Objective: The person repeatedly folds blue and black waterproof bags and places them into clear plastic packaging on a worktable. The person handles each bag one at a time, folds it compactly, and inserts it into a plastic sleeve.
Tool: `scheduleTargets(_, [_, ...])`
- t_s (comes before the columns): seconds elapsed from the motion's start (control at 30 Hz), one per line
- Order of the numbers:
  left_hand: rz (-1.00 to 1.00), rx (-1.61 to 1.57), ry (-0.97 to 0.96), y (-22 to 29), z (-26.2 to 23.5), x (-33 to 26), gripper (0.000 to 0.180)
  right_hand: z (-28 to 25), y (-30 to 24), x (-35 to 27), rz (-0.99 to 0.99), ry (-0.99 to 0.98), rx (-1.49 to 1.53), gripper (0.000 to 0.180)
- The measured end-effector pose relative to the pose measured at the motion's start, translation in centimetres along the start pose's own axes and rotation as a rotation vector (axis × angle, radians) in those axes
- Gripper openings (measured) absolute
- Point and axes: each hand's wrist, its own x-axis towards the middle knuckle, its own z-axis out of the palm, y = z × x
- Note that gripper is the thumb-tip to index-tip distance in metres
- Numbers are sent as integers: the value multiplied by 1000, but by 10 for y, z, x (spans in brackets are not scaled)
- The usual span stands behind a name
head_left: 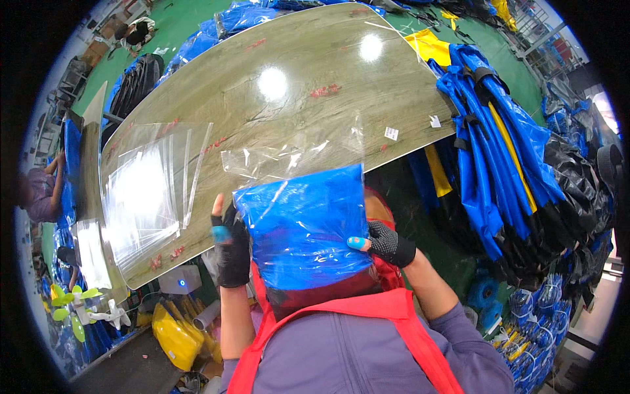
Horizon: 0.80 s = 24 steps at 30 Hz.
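Observation:
A clear plastic bag (295,154) with folded blue sheeting (302,223) inside is held up before my body, over the table's near edge. Its upper end is loose, transparent film. My right hand (388,244), in a black dotted glove with blue tape on the thumb, grips the bag's right edge. On the other side, my left hand (233,253), also gloved and blue-taped, is beside the bag's left edge. One bare fingertip there points up, apart from the taped digit; the bag partly hides this hand.
Flat clear bags (147,190) lie stacked on the wood-patterned table (289,46). Long blue, black and yellow covers (499,151) hang over its right side. A small fan (77,303) with green blades stands lower left. Another person (44,190) works at the far left.

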Motion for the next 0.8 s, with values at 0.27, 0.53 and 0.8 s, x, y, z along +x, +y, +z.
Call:
scheduleTargets(0.27, [-553,447,-65,19,19,-24,72,18,-14,13,18,118,55,60])
scheduleTargets(0.53, [-416,168,180,-7,-27,-25,59,32,-7,-7,-27,68,61,55])
scheduleTargets(0.8, [354,1066,-481,53,13,-8,49,-21,-28,39,-265,-62,167,59])
